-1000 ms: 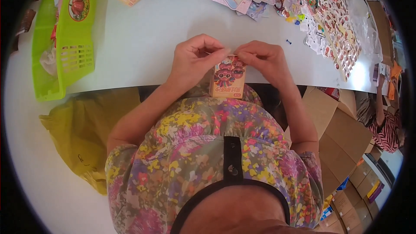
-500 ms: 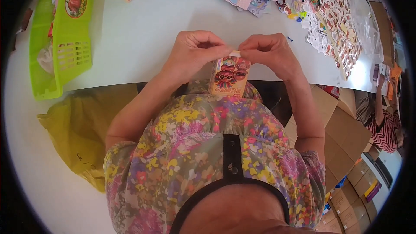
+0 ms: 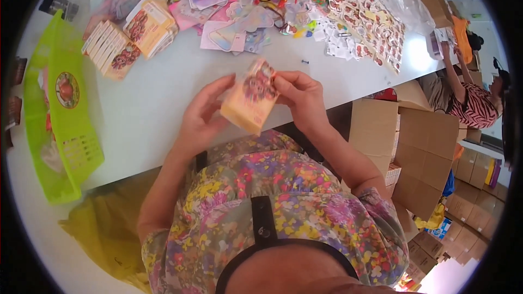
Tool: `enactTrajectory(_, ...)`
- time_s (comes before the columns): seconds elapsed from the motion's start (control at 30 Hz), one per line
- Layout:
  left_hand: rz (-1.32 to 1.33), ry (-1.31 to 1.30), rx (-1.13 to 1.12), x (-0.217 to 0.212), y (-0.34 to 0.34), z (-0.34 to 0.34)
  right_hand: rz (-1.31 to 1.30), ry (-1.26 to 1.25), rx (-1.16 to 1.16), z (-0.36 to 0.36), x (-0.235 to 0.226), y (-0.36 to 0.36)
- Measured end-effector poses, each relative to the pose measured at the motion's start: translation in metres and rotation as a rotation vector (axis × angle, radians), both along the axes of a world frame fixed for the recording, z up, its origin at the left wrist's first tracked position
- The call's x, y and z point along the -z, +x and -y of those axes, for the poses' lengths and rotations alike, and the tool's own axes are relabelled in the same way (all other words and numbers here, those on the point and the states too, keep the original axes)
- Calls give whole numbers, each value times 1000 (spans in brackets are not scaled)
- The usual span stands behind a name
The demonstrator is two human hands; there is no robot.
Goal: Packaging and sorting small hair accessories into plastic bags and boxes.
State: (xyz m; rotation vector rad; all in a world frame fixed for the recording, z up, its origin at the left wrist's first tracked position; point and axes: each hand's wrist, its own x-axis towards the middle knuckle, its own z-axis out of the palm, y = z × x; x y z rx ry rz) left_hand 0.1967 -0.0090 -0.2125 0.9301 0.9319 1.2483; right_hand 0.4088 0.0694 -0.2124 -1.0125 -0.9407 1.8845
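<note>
A small yellow-orange carton (image 3: 251, 98) with red cartoon figures is tilted over the table's near edge, slightly blurred. My right hand (image 3: 304, 99) pinches its upper right side between thumb and fingers. Just left of the carton, my left hand (image 3: 202, 115) has its fingers apart and curved toward it. The left fingertips partly pass behind the carton, so I cannot tell whether they touch it.
Stacked flat cartons (image 3: 113, 49) lie at the back left beside a green plastic basket (image 3: 68, 98). Pastel cards (image 3: 234, 32), small trinkets and sticker sheets (image 3: 365, 16) cover the far side. An open cardboard box (image 3: 425, 158) stands at right; another person (image 3: 474, 98) works beyond it.
The carton has tipped to the right at its top and moved left. My left hand has let go of its top and lowered beside it; my right hand keeps hold. The view has shifted.
</note>
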Motion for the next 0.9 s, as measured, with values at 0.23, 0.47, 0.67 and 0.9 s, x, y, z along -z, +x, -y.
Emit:
enactTrajectory(0.23,252,-17,-227,-8,21,-22,82,-54,-326,-16,-9,-17)
enactTrajectory(0.47,-131,153,-363,26,-10,-20,1326,1045,100,-130,10,59)
enactTrajectory(0.67,-74,122,-319,23,-8,-18,1390,1347,-46,-143,19,76)
enactTrajectory(0.9,-112,175,-290,21,-6,-20,1328,1039,46,-144,10,86)
